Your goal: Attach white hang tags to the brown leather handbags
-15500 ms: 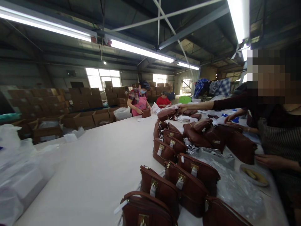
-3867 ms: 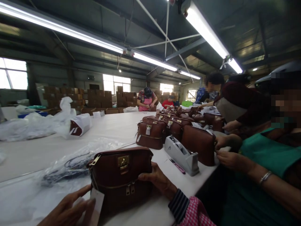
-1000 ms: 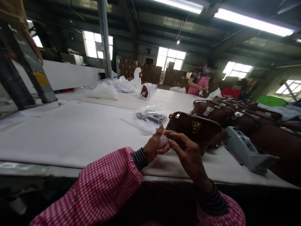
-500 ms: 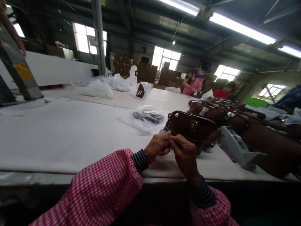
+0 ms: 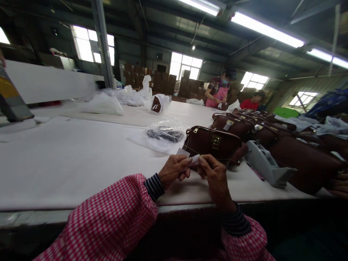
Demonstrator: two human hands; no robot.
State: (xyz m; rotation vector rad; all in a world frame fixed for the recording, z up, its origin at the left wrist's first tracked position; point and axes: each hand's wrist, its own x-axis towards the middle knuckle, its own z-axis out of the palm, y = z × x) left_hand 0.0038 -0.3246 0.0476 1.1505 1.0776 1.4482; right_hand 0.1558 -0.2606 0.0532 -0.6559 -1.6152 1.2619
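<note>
A small white slip is stretched between my two hands above the table's front part. My left hand pinches its left end, and my right hand pinches the right end. Just beyond my fingers stands a dark brown handbag with a gold clasp on its front. A pale hang tag on a thin cord lies at the bag's lower left, behind my left hand. Whether the slip is paper or tape I cannot tell.
A grey tape dispenser stands right of the bag, before several brown handbags. Clear plastic around something dark lies on the white table. A co-worker in a pink apron stands at the far side. Fingers show at the right edge.
My hands have drawn slightly apart, and the white slip now shows between them. The view has turned a little to the right. Another person's fingers have appeared at the right edge.
</note>
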